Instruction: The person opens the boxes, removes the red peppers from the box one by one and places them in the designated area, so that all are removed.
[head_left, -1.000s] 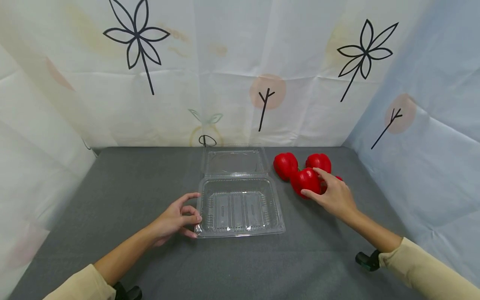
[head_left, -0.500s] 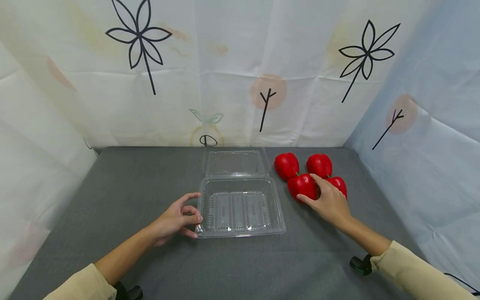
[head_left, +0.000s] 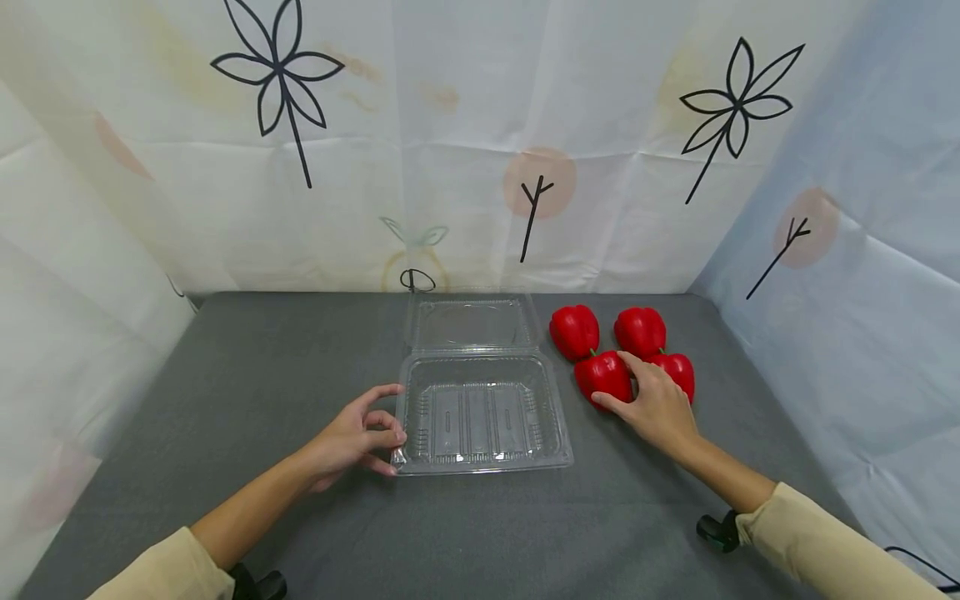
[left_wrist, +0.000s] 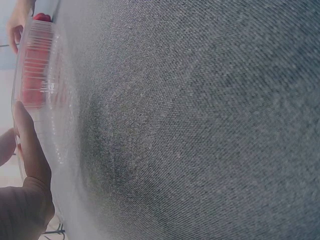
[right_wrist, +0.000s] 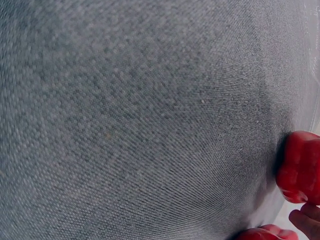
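A clear plastic clamshell container (head_left: 487,421) lies on the grey table with its lid (head_left: 472,325) folded back. My left hand (head_left: 352,435) holds the container's left edge; the left wrist view shows its fingers (left_wrist: 32,150) against the clear wall. To the right of the container, my right hand (head_left: 660,408) holds a red bell pepper (head_left: 602,377) with thumb and fingers spread across its right side. In the right wrist view that bell pepper (right_wrist: 302,167) sits low by the cloth, fingertips right at its end.
Two more red peppers stand behind, one at left (head_left: 574,332) and one at right (head_left: 640,330). Another pepper (head_left: 677,371), partly hidden, lies beyond my right hand. A printed cloth backdrop (head_left: 465,167) borders the grey table (head_left: 300,358).
My right hand has brought its bell pepper slightly left and toward me, down by the table, uncovering more of the pepper at the right. The left hand and container stay put.
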